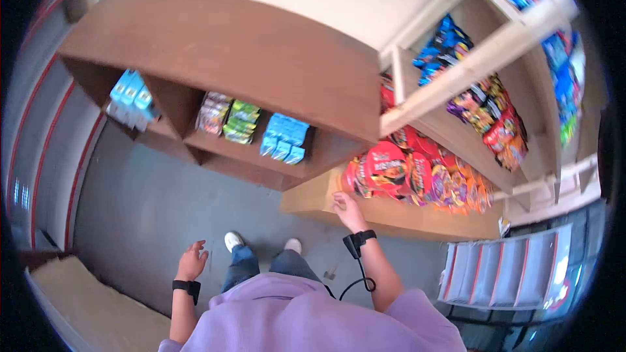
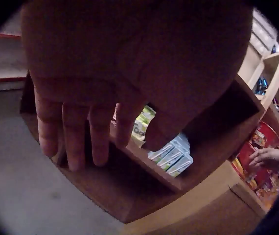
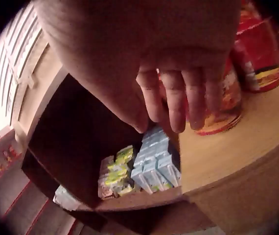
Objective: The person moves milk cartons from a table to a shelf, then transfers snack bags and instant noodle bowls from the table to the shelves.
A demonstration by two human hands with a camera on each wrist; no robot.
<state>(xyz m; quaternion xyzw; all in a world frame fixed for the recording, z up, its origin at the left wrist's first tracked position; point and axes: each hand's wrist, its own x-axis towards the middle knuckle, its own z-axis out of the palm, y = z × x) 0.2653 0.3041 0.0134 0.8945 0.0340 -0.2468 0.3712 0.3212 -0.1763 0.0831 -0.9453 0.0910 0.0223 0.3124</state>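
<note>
My left hand (image 1: 193, 261) hangs over the grey floor at my left side with nothing in it; in the left wrist view its fingers (image 2: 74, 142) point down, loosely extended. Beside the light wooden ledge (image 1: 306, 202), my right hand (image 1: 349, 210) is held out with relaxed, empty fingers. Red tubs (image 1: 386, 164) with printed food pictures are packed on that ledge, close by the right hand. In the right wrist view the fingers (image 3: 175, 98) overlap the nearest red tub (image 3: 231, 105). Blue cartons (image 3: 154, 164) stand in the brown shelf beyond the hand.
The brown shelf unit (image 1: 215, 32) also holds green packets (image 1: 241, 122), brownish packets (image 1: 213, 113) and light-blue cartons (image 1: 132, 91). A wooden rack beam (image 1: 476, 58) juts out at upper right before bagged snacks (image 1: 502, 127). Red-edged shelves (image 1: 39, 137) line the left; a cardboard-coloured box (image 1: 91, 300) stands lower left.
</note>
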